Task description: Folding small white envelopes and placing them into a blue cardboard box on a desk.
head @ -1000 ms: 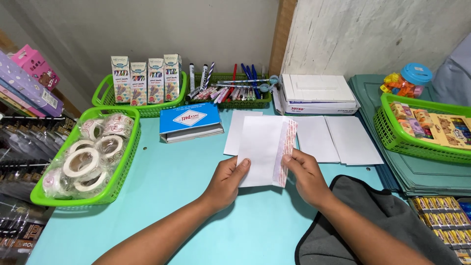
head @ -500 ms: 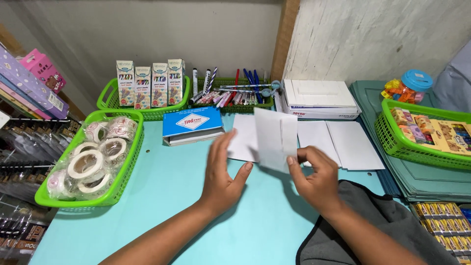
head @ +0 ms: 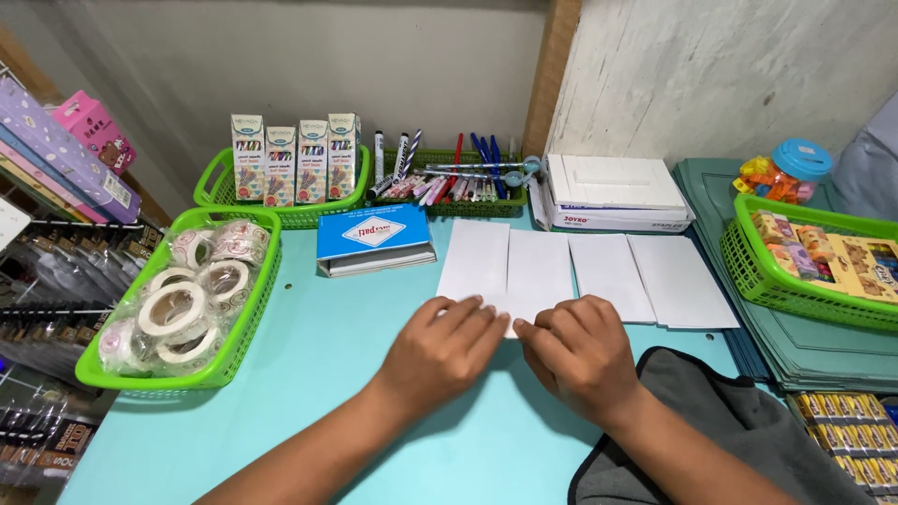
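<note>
L hand [head: 447, 346] + R hand [head: 572, 351] both palm-down, fingers curled, pressing near edge of white paper envelope [head: 535, 271]; not gripping it, just holding it flat on light blue tabletop [head: 309, 374]. Envelope lies 2nd in row of white envelopes [head: 645, 279], overlapping neighbours. Judged: this one laid in place, edge-to-edge alignment w/ row about done; hands not yet off. Green basket of tape rolls [head: 178, 299] well apart, left.

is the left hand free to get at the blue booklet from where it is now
Probably yes. The left hand rests on the white envelope, and only bare tabletop lies between it and the blue booklet up and to its left. It would have to let go of the envelope first.
</note>
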